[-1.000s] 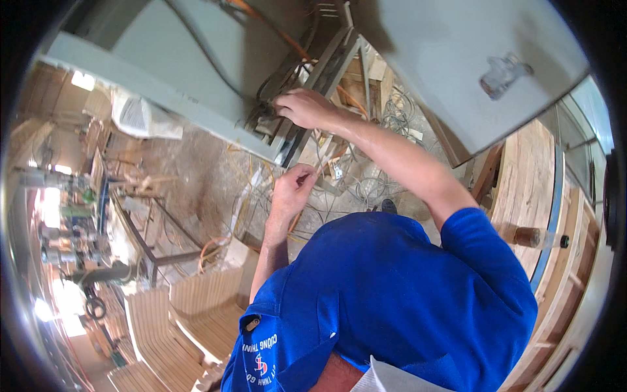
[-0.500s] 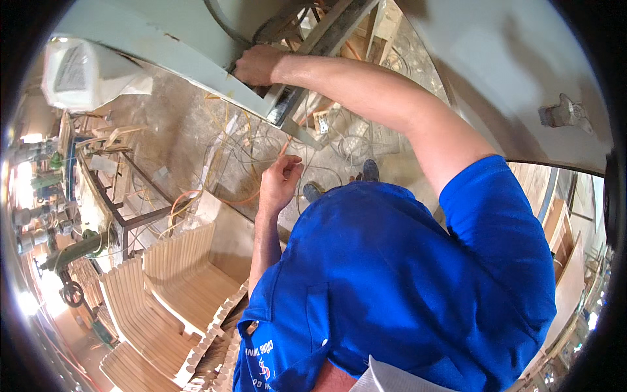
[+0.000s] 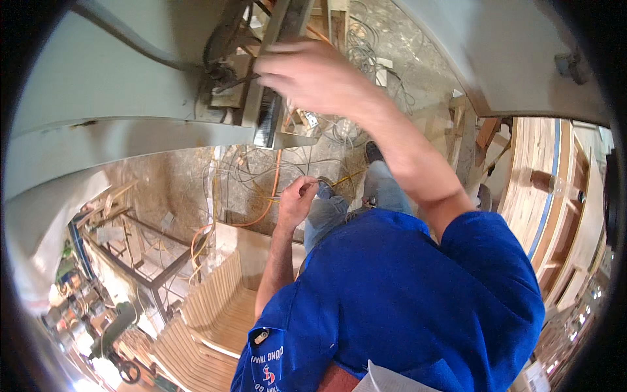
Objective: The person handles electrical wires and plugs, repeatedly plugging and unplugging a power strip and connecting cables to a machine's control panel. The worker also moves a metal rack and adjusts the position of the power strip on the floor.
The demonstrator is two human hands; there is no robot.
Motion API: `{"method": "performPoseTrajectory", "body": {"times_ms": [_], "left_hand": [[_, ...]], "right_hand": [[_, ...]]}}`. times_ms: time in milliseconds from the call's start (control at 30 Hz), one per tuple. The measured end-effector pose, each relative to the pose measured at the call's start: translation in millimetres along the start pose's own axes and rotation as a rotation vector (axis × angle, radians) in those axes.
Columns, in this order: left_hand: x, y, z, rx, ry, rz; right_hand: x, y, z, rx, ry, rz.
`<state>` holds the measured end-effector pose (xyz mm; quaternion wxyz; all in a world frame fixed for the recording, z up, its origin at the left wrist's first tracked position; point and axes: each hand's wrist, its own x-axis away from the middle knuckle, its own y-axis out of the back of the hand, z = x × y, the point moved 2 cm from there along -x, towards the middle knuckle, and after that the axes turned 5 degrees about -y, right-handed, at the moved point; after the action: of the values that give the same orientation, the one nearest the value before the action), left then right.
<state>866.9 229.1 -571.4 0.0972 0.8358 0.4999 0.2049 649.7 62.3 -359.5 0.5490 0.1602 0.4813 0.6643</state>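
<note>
My right hand [image 3: 307, 73] is stretched out over a metal rail [image 3: 264, 121] of a pale grey-green machine [image 3: 157, 62]. Motion smears its fingers. Their tips come close to a thin dark rod [image 3: 236, 83] beside a dark bracket [image 3: 228, 98] on the machine; whether they grip it is unclear. My left hand [image 3: 296, 201] hangs below the rail's end, in front of my body, with its fingers curled together. Anything inside those fingers is too small or hidden to make out.
Stacked slatted wooden pieces [image 3: 219, 294] stand at the lower left, near a dark metal frame [image 3: 153, 281]. Cables and an orange hose [image 3: 271, 202] lie on the floor around my feet. A grey panel [image 3: 522, 59] rises at the right, above wooden boards [image 3: 532, 189].
My right hand has moved from the machine's edge onto the rail side, to the right. My left hand has shifted slightly right and down, still curled. The view has turned.
</note>
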Motion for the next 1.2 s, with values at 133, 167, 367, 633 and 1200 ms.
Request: {"method": "performPoseTrajectory", "body": {"times_ms": [133,167,367,633,1200], "left_hand": [[-22.2,-28.6,70.0,-0.112,-0.022,0.141],[-34.2,-39.3,88.5,-0.182,-0.075,0.12],[-169.1,-148.5,208.2,-0.321,-0.063,0.031],[-306.4,-245.7,401.4,-0.25,0.014,-0.639],[-369.1,-235.7,494.4,-0.808,0.122,-0.876]], "right_hand": [[133.8,-55.0,-55.2,-0.361,-0.387,0.376],[154.9,-102.5,-81.7,-0.252,-0.448,0.46],[189.8,-381.3,-261.2,0.143,-0.431,0.151],[153.1,-568.2,-373.4,0.252,0.149,0.138],[160.0,-637.7,-356.9,0.323,0.436,-0.128]]}}
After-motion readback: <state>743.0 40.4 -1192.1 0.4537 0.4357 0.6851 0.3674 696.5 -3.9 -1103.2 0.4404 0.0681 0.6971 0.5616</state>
